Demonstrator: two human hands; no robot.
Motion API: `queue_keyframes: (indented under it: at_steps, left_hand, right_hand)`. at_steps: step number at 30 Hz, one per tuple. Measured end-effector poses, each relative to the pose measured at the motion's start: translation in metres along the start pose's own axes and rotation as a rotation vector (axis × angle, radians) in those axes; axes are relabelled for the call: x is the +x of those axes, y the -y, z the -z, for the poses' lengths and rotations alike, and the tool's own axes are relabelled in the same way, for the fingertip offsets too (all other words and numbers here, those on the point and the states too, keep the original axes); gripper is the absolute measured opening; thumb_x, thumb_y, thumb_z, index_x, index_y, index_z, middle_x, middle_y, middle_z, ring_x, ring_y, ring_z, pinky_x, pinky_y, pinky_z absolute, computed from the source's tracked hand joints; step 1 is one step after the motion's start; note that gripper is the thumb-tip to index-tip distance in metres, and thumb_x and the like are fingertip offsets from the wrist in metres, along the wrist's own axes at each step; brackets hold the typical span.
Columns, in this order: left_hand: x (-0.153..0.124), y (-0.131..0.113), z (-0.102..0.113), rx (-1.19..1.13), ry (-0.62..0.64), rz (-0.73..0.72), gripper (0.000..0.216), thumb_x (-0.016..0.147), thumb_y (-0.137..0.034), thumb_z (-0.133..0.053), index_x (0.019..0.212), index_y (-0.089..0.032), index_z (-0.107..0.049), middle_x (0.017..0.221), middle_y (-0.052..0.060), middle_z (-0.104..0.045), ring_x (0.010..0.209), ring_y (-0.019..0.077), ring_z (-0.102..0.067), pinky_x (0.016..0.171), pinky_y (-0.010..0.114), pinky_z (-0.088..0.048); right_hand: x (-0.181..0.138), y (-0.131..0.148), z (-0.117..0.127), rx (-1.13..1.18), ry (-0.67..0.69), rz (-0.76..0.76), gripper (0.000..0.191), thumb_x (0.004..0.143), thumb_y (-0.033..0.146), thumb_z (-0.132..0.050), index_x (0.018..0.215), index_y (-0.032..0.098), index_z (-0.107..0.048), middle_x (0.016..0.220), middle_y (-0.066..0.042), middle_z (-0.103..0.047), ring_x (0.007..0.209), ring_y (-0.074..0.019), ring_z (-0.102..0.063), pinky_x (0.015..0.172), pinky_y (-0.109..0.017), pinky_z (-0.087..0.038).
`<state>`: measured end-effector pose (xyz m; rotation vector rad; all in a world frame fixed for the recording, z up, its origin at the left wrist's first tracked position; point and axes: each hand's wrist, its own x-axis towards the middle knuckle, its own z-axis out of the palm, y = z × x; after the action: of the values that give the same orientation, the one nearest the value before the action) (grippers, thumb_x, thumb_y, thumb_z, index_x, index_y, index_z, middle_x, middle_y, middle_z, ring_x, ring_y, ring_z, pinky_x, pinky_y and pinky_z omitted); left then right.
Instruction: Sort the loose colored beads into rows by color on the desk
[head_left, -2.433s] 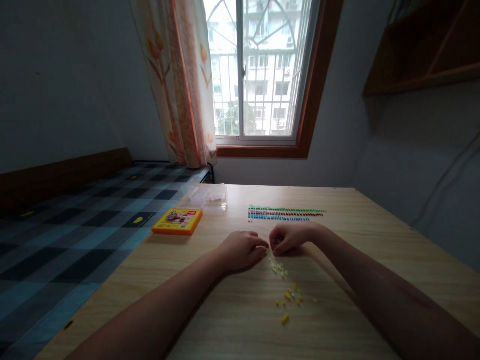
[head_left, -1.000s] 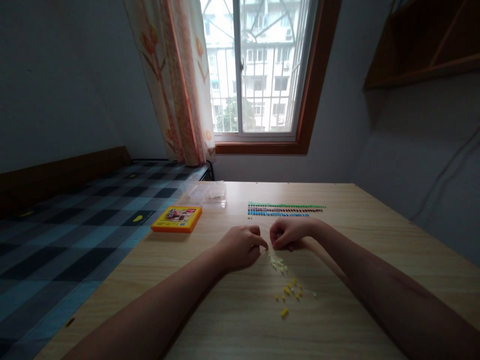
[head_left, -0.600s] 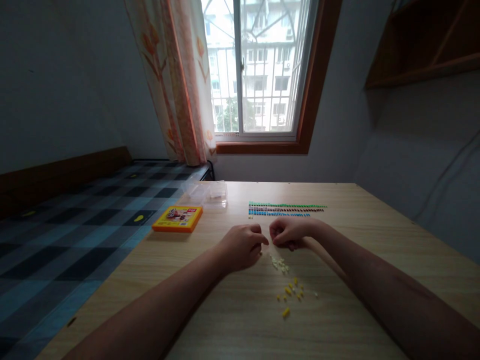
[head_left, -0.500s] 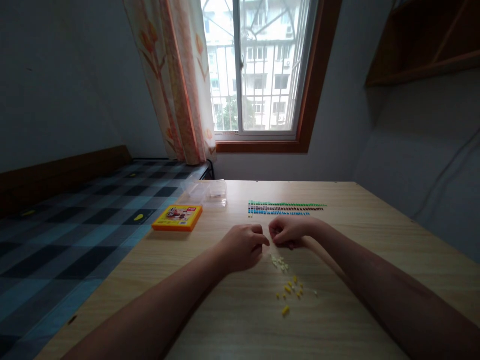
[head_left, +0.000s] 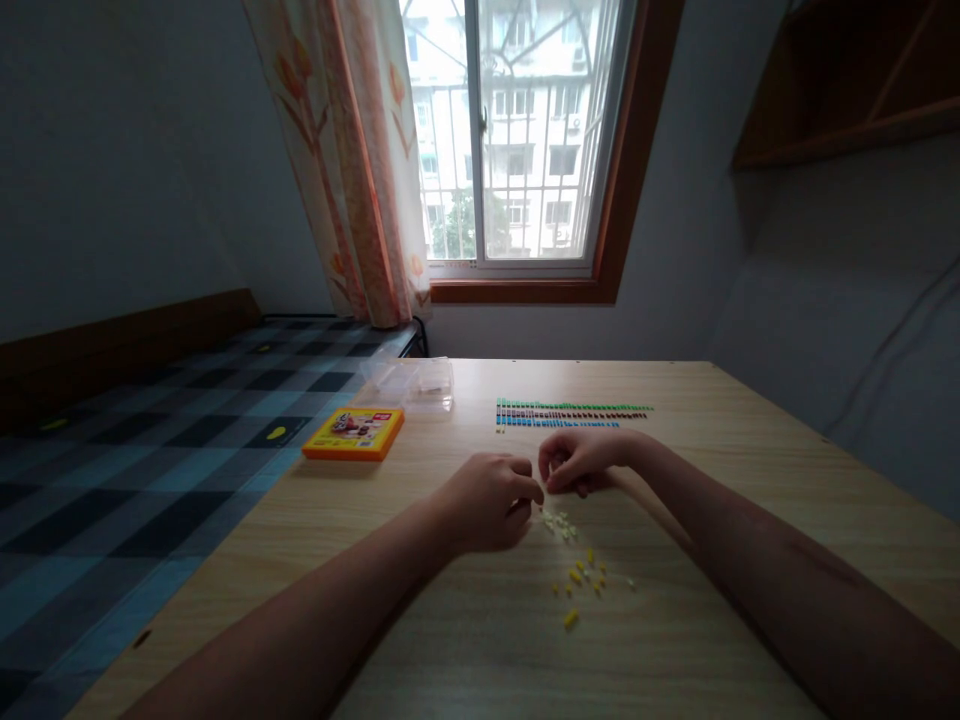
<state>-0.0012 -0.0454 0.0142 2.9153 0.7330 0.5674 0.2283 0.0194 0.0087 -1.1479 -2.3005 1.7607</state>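
My left hand (head_left: 493, 502) is low over the table with its fingers curled, the fingertips at the edge of a small heap of pale cream pieces (head_left: 559, 525). Facing it, my right hand (head_left: 583, 460) is closed in a pinch just beyond that heap. Anything between the fingers of either hand is too small or hidden to make out. Behind my right hand lie neat rows of tiny pieces: green (head_left: 574, 406), brown (head_left: 570, 415) and blue (head_left: 555, 424). Two tiny pale pieces (head_left: 500, 432) sit in front of the blue row's left end.
Several loose yellow pieces (head_left: 575, 576) lie scattered nearer to me. On the left are a yellow-orange box (head_left: 354, 434) and a clear plastic container (head_left: 412, 385). A bed with a checked cover (head_left: 187, 470) adjoins the wooden table (head_left: 420, 640) on the left.
My left hand has shifted slightly towards me and to the right, its fingertips now nearer the cream heap. My right hand has stayed almost in place, still pinched.
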Motion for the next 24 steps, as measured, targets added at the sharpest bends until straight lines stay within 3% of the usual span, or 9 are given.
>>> queue_keyframes:
  at_steps: [6,13,19,24]
  left_hand:
    - [-0.002,-0.001,-0.001,-0.020,0.040,0.002,0.031,0.074,-0.016,-0.054,0.093,-0.029,-0.076,0.081,0.000,-0.066,0.067,0.0127,-0.060,0.066,0.025,-0.045]
    - [-0.001,-0.001,-0.001,0.014,0.074,-0.007,0.032,0.075,-0.017,-0.055,0.096,-0.029,-0.075,0.081,0.000,-0.067,0.066,0.0127,-0.060,0.064,0.025,-0.045]
    - [0.001,-0.002,0.001,0.070,0.033,0.034,0.038,0.077,-0.016,-0.052,0.106,-0.027,-0.072,0.086,0.001,-0.067,0.068,0.0135,-0.062,0.065,0.025,-0.047]
    - [0.001,0.002,0.000,0.070,-0.011,0.062,0.031,0.078,-0.016,-0.052,0.100,-0.025,-0.073,0.087,0.002,-0.067,0.071,0.0136,-0.062,0.068,0.025,-0.048]
  right_hand:
    - [0.000,-0.001,0.001,0.029,0.049,0.004,0.041,0.064,0.044,-0.080,0.080,0.015,-0.056,0.068,0.002,-0.063,0.055,-0.0106,-0.061,0.047,-0.020,-0.046]
    - [-0.003,0.011,0.000,-0.313,0.025,0.060,0.035,0.063,0.040,-0.081,0.076,0.015,-0.061,0.067,0.004,-0.057,0.061,-0.0083,-0.049,0.053,-0.020,-0.036]
    - [-0.004,0.016,-0.002,-0.412,0.040,0.031,0.032,0.065,0.040,-0.078,0.076,0.016,-0.060,0.067,0.005,-0.056,0.061,-0.0092,-0.046,0.054,-0.021,-0.034]
    - [-0.004,0.016,-0.003,-0.439,0.035,0.014,0.032,0.064,0.039,-0.078,0.076,0.017,-0.058,0.066,0.005,-0.054,0.060,-0.0090,-0.045,0.054,-0.022,-0.032]
